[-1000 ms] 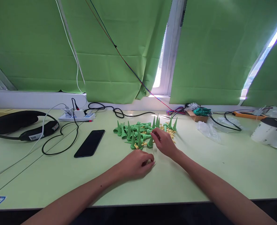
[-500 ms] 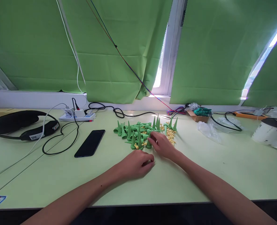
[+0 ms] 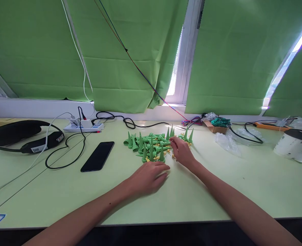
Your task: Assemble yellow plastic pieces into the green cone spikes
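Observation:
Green cone-shaped plastic pieces point(image 3: 151, 150) with wide round bases form a heap on the table, some upright, others lying down. Small yellow plastic pieces point(image 3: 156, 158) are scattered among them. My left hand point(image 3: 149, 176) rests on the table just in front of the heap, fingers loosely stretched and thumb apart, holding nothing visible. Over the heap's right side reaches my right hand point(image 3: 183, 152), fingers bent and apart; nothing shows in them. It hides most of the yellow pieces there. An upright green cone point(image 3: 161, 154) stands left of it, apart from the fingers.
A black phone point(image 3: 98, 156) lies left of the heap, with a headset point(image 3: 42, 143) and a white power strip point(image 3: 84, 127) beyond. Toward the back right are a small cardboard box point(image 3: 215, 127), clear plastic bags point(image 3: 227, 143) and a white roll point(image 3: 292, 145). Cables run along the back.
My right hand has let go of the front upright green cone and shifted right and slightly back, covering the yellow pieces. The left hand stays in place, its fingers a little straighter.

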A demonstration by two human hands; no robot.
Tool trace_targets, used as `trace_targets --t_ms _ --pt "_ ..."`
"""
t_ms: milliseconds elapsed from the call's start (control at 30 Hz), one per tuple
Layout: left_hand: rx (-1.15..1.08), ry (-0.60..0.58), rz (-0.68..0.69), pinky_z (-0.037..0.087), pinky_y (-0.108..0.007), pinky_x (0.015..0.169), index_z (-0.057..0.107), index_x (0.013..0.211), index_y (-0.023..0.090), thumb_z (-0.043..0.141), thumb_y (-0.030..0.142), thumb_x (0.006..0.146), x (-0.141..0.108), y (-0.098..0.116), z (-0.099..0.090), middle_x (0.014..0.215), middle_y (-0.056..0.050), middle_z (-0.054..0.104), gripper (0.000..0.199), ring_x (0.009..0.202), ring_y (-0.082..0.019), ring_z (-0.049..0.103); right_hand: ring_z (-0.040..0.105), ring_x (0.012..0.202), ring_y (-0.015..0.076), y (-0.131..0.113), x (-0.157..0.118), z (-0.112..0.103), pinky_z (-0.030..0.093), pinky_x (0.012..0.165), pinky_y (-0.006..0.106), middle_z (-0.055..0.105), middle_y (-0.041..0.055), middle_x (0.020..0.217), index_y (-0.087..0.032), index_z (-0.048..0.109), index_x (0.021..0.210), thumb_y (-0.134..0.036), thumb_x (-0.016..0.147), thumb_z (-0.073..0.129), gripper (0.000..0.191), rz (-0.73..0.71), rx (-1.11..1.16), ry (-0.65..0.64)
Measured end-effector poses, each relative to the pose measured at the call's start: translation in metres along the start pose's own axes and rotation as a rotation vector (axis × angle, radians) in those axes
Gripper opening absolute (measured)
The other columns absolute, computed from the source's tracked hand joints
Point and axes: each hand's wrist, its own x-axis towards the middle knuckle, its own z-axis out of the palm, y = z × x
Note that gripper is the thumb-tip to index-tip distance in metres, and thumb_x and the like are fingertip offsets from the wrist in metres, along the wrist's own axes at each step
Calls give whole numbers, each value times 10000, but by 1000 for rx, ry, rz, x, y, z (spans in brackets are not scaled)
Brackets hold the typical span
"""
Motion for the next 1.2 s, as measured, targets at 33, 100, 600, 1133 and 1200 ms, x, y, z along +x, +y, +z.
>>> trace_targets --t_ms 33,100,600,1133,1200 --pt "-4 5 -4 507 -294 800 705 1117 227 482 272 953 0 -1 1 1009 -74 720 280 878 -198 679 594 834 202 3 0 1 439 746 308 661 82 925 -170 600 1024 -155 968 418 191 -5 -16 -12" --pt "9 3 -17 517 -321 861 679 1182 247 484 276 953 0 -4 2 1131 -74 709 302 966 -216 684 592 911 220 8 0 3 453 796 327 667 101 975 -166 624 1027 -105 943 431 219 -21 -65 -49" --pt "77 -78 -88 495 -396 950 622 1251 265 539 271 921 -2 -13 3 1363 -102 607 340 1228 -291 594 568 1013 252 5 -6 5 426 909 416 660 109 1050 -188 667 1130 -119 904 549 265 -16 -224 -301" --pt "116 -124 -129 489 -434 962 590 1297 282 521 296 929 -2 -14 3 1496 -82 474 374 1195 -301 621 567 886 232 12 -6 11 434 821 358 608 105 969 -168 684 982 -161 917 559 141 58 -345 -309" --pt "107 -125 -126 485 -428 968 589 1297 278 514 302 936 -2 -13 2 1491 -88 480 370 1231 -297 597 565 891 227 9 -6 8 429 821 345 609 101 968 -169 693 976 -145 909 565 146 68 -331 -289"
